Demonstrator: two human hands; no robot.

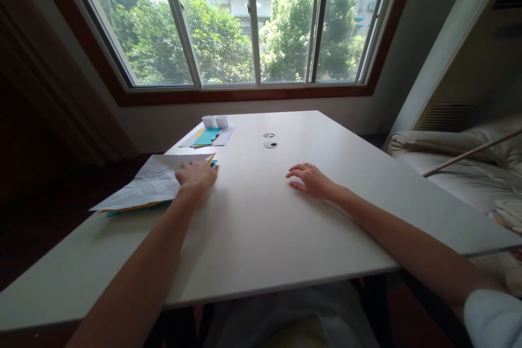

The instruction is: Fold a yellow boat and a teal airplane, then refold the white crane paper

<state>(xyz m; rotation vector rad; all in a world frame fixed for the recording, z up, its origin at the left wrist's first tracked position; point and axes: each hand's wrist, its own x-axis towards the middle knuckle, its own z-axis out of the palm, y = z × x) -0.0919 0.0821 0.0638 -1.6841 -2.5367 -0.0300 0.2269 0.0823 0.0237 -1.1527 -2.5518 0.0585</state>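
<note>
My left hand rests on the right end of a creased white paper sheet, its fingers spread over the top. Yellow and teal sheets show under the white one along its edges. This loose stack lies at the table's left side and reaches to its edge. My right hand is just over or on the bare white tabletop, right of the middle, fingers apart and nothing in them. Whether its fingertips touch the surface I cannot tell.
At the table's far left lie a teal sheet, a dark pen and white paper, with small white boxlike pieces behind. Round inserts mark the tabletop. A pale sofa stands right; a window is ahead.
</note>
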